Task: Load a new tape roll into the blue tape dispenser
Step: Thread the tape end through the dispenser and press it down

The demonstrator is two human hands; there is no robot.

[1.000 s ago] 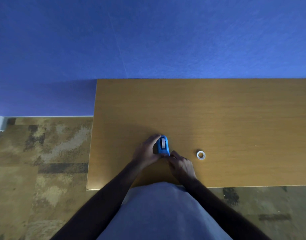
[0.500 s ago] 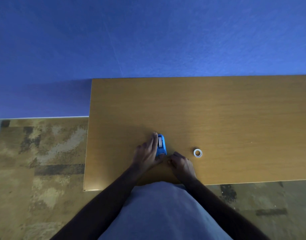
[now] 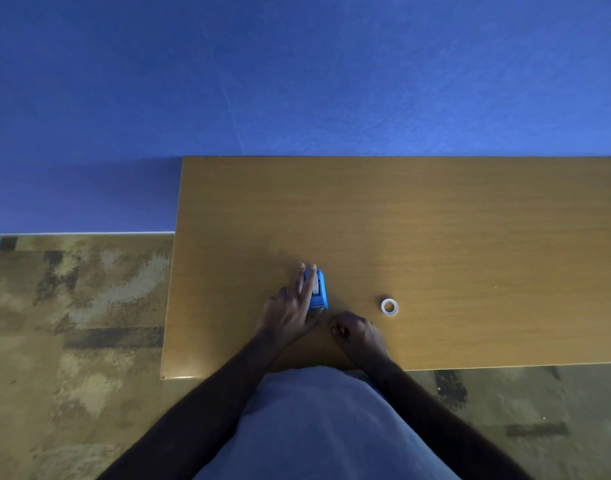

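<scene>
- The small blue plastic tape dispenser (image 3: 318,289) sits on the wooden tabletop (image 3: 435,237), near the front edge and towards the table's left end.
- A pale strip shows along the top of its body; we read this as a roll already seated in the slot, though it is too small to be sure.
- Our left hand (image 3: 290,311) lies flat against the dispenser's left side, fingers (image 3: 308,284) stretched forward along it, steadying it instead of clasping it. The hand is spread, not closed round anything.
- Our right hand (image 3: 356,332) rests on the table just in front of the dispenser and a little to the right, curled into a loose fist. Whether it pinches a tape end we cannot tell; nothing shows between the fingers.
- A small white ring (image 3: 389,306), tape-core shaped, lies flat on the table well to the right of the dispenser, beyond the right hand and apart from it. It looks thin, so we judge it the spent core, but it could be the new roll.
- Judged so, the loading looks mostly done: the roll appears in place and the old ring set aside.
- What may remain is drawing the free end to the cutter at the near end and letting go.
</scene>
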